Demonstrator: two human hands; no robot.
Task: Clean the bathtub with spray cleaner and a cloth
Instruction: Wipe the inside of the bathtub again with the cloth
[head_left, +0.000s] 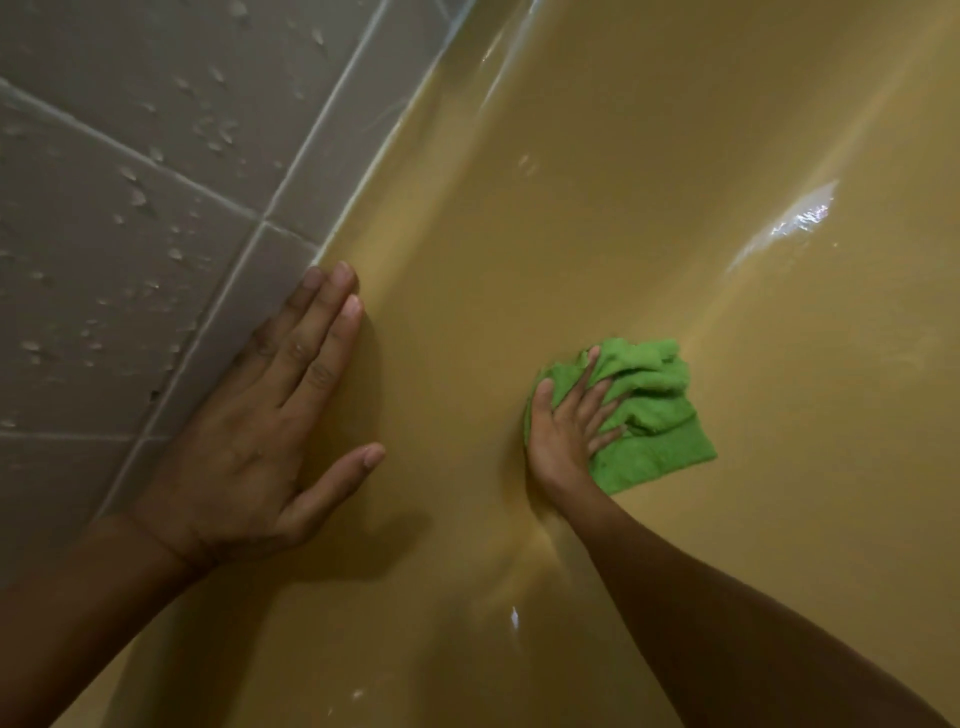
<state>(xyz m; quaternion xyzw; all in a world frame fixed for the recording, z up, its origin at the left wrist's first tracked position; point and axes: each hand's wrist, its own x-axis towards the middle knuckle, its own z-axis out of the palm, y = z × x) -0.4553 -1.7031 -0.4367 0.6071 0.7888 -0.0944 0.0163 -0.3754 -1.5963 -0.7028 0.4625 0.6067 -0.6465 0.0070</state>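
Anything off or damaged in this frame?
Only the grey wall tiles: pale flecks scattered across them, droplets or chipped glaze, cannot tell which. The bathtub looks intact, wet sheen only. Left hand rests flat on its rim; right hand presses the green cloth.

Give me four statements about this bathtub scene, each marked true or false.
1. The right hand presses a green cloth against the bathtub. True.
2. The left hand holds a spray bottle. False: it lies flat on the bathtub beside the tiles, holding nothing.
3. The green cloth is spread out smooth. False: it is crumpled under the fingers.
4. The grey wall tiles carry droplets. True.
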